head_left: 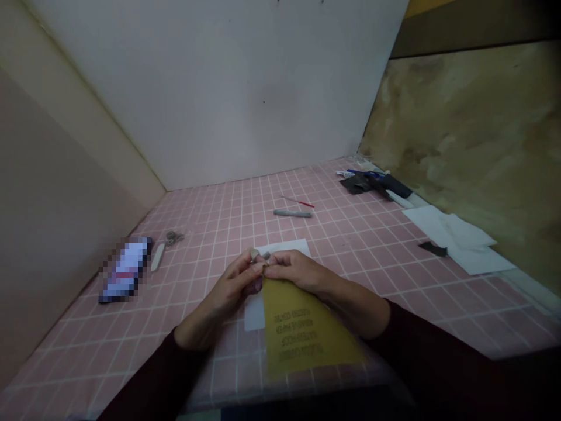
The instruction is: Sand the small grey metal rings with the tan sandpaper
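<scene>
- Head view: the sandpaper fans out from the fingertips toward the person, printed back up, lettering upside down.
- The right hand pinches its narrow top corner between thumb and fingers; the left hand meets it there, but whether it clamps the sheet, I cannot tell.
- It looks light and thin, probably springy and apt to crease; the hidden face is likely gritty, so slipping seems unlikely. Corners or edges seem the best hold, with a second grip to steady the loose wide end.
- A small grey piece shows by the fingertips; what it is, I cannot tell.
- White paper lies under the hands and could catch the sheet. The right forearm crowds its right edge.
- Beyond lie a grey rod and a red-handled tool.
- Left: scissors, a white strip and a blurred-out object.
- Right: white sheets, a dark scrap and dark cloth, all well apart from the hands.
</scene>
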A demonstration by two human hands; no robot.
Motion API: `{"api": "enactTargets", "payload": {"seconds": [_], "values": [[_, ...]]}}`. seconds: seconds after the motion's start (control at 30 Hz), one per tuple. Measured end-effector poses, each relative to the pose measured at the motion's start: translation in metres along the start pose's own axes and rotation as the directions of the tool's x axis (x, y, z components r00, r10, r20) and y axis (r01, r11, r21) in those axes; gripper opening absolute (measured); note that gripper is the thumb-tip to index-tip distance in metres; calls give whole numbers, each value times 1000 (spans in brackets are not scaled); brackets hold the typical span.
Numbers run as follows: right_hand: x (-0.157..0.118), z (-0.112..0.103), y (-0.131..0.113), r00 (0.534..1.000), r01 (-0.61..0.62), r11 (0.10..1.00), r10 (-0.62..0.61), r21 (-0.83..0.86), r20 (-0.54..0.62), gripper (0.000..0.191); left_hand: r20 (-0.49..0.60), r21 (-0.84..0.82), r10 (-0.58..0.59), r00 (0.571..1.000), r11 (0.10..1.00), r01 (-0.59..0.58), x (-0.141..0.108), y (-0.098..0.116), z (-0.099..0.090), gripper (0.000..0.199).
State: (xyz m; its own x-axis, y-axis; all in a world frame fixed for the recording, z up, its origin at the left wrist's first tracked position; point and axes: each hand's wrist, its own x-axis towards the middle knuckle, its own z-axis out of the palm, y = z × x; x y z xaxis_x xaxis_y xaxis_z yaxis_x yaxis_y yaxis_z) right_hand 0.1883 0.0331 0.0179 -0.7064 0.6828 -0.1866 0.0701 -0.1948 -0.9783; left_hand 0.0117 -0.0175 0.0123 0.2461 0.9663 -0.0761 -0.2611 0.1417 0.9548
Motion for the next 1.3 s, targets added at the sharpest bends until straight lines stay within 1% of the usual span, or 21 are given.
{"api": "enactTargets", "payload": {"seconds": [0.07, 0.13, 0.2, 0.23, 0.3, 0.37, 0.43, 0.47, 0.57, 0.63, 0.67, 0.73, 0.8, 0.87, 0.9, 0.93, 1.0, 1.07, 1.1, 1.2, 1.3], "values": [[-2, 1, -1, 988, 118, 959, -139, -256, -66, 20, 7, 35, -34, 999, 999, 34, 1, 0, 1, 30], [-4, 3, -2, 943, 212, 821, -315, -531, -110, 14, -1, 53, -80, 997, 995, 80, 1, -1, 2, 30], [-7, 4, -3, 907, 220, 721, -399, -658, -135, 13, -12, 67, -76, 997, 995, 76, 1, -1, 2, 30], [-7, 4, -4, 912, 202, 737, -382, -645, -150, 13, -5, 80, -45, 999, 996, 45, 0, -1, 2, 30], [-7, 2, -6, 967, 142, 874, -222, -465, -123, 15, 27, 132, 52, 998, 990, -55, -2, 0, 1, 29], [-6, -1, -7, 999, 11, 987, -5, -160, 35, 21, 69, 210, 116, 991, 969, -128, -5, 2, 0, 26], [-4, -3, -7, 977, -129, 991, 120, 37, 177, 27, 96, 265, 122, 988, 954, -143, -6, 2, -2, 23], [-3, -3, -6, 975, -146, 988, 135, 47, 174, 27, 105, 272, 105, 989, 954, -130, -6, 2, -4, 23], [-3, 1, -5, 999, 5, 973, -16, -233, -45, 21, 120, 228, -10, 993, 973, -18, -2, -2, -9, 26], [-3, 4, -5, 972, 121, 891, -196, -437, -131, 18, 117, 193, -81, 990, 979, 58, 0, -4, -10, 28], [-4, 5, -5, 960, 152, 872, -242, -465, -138, 17, 118, 183, -84, 989, 981, 61, 0, -3, -10, 29], [-4, 5, -5, 982, 126, 931, -166, -342, -93, 16, 120, 216, -27, 992, 976, 0, -2, -1, -7, 29], [-3, 3, -5, 999, -26, 995, 29, -100, 28, 21, 115, 327, 61, 992, 940, -96, -6, 3, -5, 28], [-2, 2, -5, 979, -170, 985, 164, 33, 121, 25, 103, 432, 102, 989, 892, -137, -7, 5, -4, 26], [-3, 2, -5, 979, -177, 984, 173, 24, 104, 24, 103, 446, 98, 990, 885, -134, -7, 5, -4, 26], [-3, 3, -5, 990, -133, 990, 135, -41, 45, 23, 109, 429, 78, 991, 896, -117, -6, 4, -5, 26], [-4, 6, -4, 993, 28, 960, -59, -277, -103, 19, 127, 342, -5, 992, 939, -38, -3, 1, -8, 26], [-5, 8, -4, 955, 148, 876, -248, -460, -164, 17, 143, 262, -62, 988, 965, 22, -1, -1, -10, 27], [-5, 8, -3, 950, 165, 869, -267, -467, -161, 17, 144, 252, -59, 988, 968, 21, -2, -1, -9, 27], [-4, 5, -4, 999, 37, 981, -42, -189, -24, 17, 127, 358, 47, 991, 929, -90, -7, 3, -5, 25], [-2, 2, -4, 986, -99, 995, 96, 19, 136, 18, 115, 481, 110, 987, 864, -152, -10, 6, -3, 24]]}}
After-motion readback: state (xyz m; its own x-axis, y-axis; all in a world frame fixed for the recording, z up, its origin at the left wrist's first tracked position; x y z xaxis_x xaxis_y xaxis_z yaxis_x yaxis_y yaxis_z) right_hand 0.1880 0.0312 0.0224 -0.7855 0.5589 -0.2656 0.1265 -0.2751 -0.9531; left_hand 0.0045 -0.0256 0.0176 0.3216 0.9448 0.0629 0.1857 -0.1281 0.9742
